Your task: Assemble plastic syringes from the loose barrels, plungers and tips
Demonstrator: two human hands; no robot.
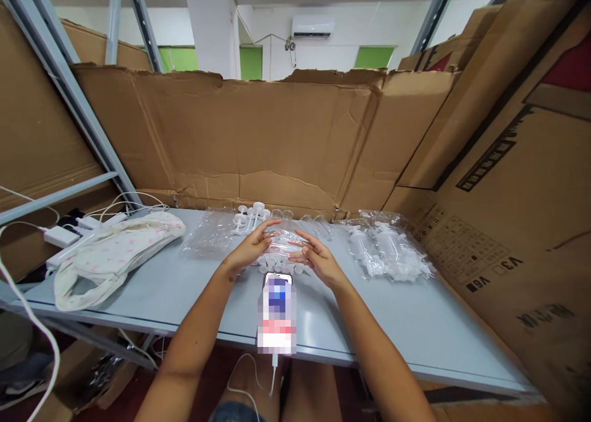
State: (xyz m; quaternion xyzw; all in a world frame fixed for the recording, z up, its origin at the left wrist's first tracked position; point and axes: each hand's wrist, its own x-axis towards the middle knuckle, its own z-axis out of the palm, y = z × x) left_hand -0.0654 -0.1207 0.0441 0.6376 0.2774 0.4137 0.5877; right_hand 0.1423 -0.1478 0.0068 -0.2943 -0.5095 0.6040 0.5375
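- We see the left hand (252,246) and the right hand (318,259) meeting over the middle of the grey table (184,286), both gripping one clear plastic bag (286,242) with reddish print.
- The fingers (268,225) of the left hand curl over the bag's left end; those of the right hand pinch its right end, so the bag is held between them just above the table.
- Right under the bag we make out a row of small white plastic parts (277,265); what they are exactly is too small to tell.
- Behind the hands stand white plunger-like pieces (252,216) on clear film.
- To the right lies a heap of bagged white parts (388,253), well apart from the hands.
- A phone (277,311) on a cable lies near the front edge, between our forearms.
- At the left a white cloth pouch (115,253) with pink dots rests on the table, with chargers (62,234) beside it.
- Cardboard walls (231,139) enclose the table.
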